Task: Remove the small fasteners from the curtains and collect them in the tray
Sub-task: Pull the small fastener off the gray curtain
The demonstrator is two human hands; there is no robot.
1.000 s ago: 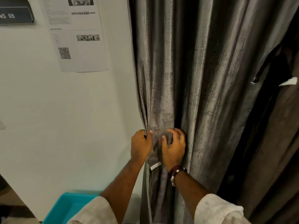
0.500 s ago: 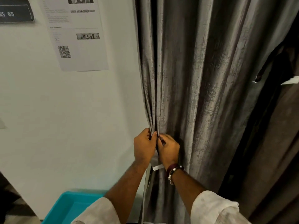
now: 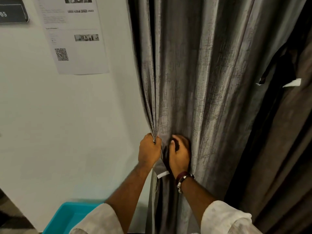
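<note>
A grey textured curtain [image 3: 194,73] hangs in folds in front of me. My left hand [image 3: 148,152] grips the bunched left edge of the curtain at about waist height. Just to its right, my right hand [image 3: 179,153] has its fingers curled against the fabric, blurred; whether it holds a fastener is hidden. A small white tag [image 3: 163,174] shows on the curtain between my wrists. The turquoise tray [image 3: 65,217] stands on the floor at the lower left, partly behind my left sleeve. No fastener is plainly visible.
A white wall [image 3: 59,132] with a printed sheet carrying a QR code [image 3: 74,36] fills the left. A darker brown curtain [image 3: 287,132] hangs at the right with a white tag [image 3: 292,82] on it. A dark sign [image 3: 11,14] sits at the top left.
My right hand has moved a little right, away from my left hand, and spread the fold between them. My left hand keeps its grip on the curtain edge.
</note>
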